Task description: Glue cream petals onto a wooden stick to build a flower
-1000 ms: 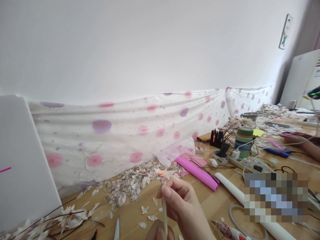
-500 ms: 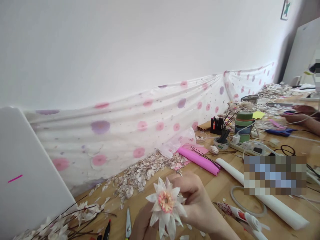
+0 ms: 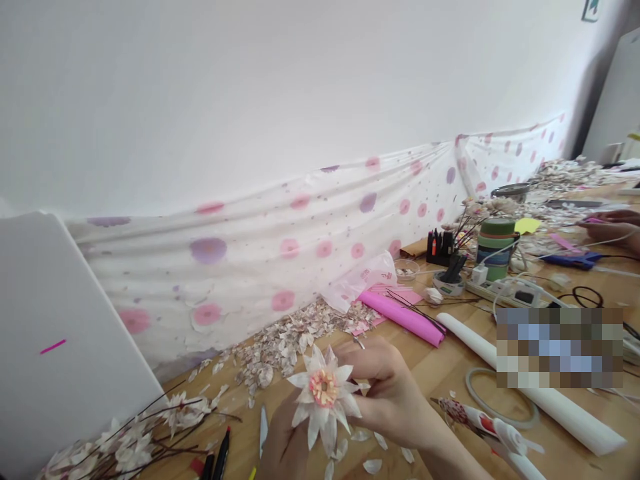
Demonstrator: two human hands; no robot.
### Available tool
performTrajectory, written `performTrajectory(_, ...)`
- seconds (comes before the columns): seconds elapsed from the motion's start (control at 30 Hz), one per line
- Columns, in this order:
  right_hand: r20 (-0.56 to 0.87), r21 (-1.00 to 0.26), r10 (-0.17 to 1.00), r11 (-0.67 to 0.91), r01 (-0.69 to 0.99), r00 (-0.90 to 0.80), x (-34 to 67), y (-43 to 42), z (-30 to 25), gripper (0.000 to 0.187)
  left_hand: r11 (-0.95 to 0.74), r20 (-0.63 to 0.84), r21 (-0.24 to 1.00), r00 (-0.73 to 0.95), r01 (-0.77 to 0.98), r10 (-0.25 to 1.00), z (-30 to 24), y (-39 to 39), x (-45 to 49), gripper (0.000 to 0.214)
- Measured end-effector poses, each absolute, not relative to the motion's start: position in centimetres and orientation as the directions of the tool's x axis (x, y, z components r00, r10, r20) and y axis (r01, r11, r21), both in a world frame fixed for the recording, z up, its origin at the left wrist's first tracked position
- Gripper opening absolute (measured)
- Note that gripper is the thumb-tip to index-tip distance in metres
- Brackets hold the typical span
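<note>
A handmade white flower (image 3: 324, 389) with pointed petals and a pink and yellow centre faces me at the bottom middle. My left hand (image 3: 286, 437), partly behind the petals, is closed around it from below; the stem is hidden. At the flower's right edge is my right hand (image 3: 385, 381), with its fingers curled and pinched together. A white petal tip shows between its thumb and forefinger, though the flower hides part of the grip. Loose petals (image 3: 373, 466) lie on the wooden table (image 3: 425, 440) beneath.
Scissors (image 3: 263, 427), black pens (image 3: 221, 453) and stemmed white flowers (image 3: 135, 450) lie at left by a white board (image 3: 65, 333). Behind is a petal heap (image 3: 280, 343). A glue tube (image 3: 480, 423), white roll (image 3: 560, 413), pink roll (image 3: 405, 320) and power strip (image 3: 500, 293) are right, near another person's hand (image 3: 613, 227).
My view has turned slightly left, so the surroundings sit further right. The flower has moved a little left and up, tilting slightly, and more of my right hand's thumb shows.
</note>
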State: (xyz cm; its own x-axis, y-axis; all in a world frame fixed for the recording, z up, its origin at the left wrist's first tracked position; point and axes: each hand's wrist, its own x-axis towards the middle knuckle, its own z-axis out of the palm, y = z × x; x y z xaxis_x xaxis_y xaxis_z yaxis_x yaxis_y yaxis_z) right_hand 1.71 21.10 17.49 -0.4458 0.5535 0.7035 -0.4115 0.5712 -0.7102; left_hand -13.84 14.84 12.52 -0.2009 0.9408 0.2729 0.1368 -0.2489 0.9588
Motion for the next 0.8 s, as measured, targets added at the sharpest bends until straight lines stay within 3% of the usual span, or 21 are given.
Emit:
performTrajectory(0.17,0.823,-0.568,0.474,0.677,-0.469,-0.313,1.2,21.5,17.1,0.027,-0.224,0.243,0.964,-0.14,0.141,0.96,12.7,15.3,-13.2,0.053)
performTrajectory(0.33,0.828,-0.561,0.463,0.682,-0.469,-0.317,1.2,21.5,16.9,0.032,-0.182,0.211,0.972,-0.204,0.15,0.956,12.7,15.1,-13.3,0.052)
performTrajectory(0.5,0.786,-0.618,0.503,0.657,-0.433,-0.359,1.2,21.7,17.3,0.04,-0.181,0.178,0.983,-0.107,-0.015,0.978,12.1,15.3,-13.1,0.046)
performTrajectory(0.57,0.738,-0.664,0.504,0.663,-0.346,-0.449,1.5,21.8,17.8,0.039,-0.183,0.174,0.968,-0.069,-0.171,0.982,12.0,15.6,-13.1,0.046)
performTrajectory(0.63,0.694,-0.653,0.525,0.748,-0.122,-0.493,2.2,21.6,18.2,0.03,-0.174,0.162,0.923,-0.065,-0.344,0.985,12.1,16.0,-13.1,0.042)
performTrajectory(0.7,0.724,-0.525,0.545,0.833,0.175,-0.424,3.5,20.8,17.9,0.027,-0.178,0.142,0.878,-0.113,-0.444,0.983,12.3,16.3,-13.3,0.034)
performTrajectory(0.8,0.816,-0.37,0.458,0.882,0.292,-0.351,6.0,19.1,15.5,0.026,-0.216,0.169,0.821,-0.138,-0.528,0.976,12.9,16.6,-13.6,0.026)
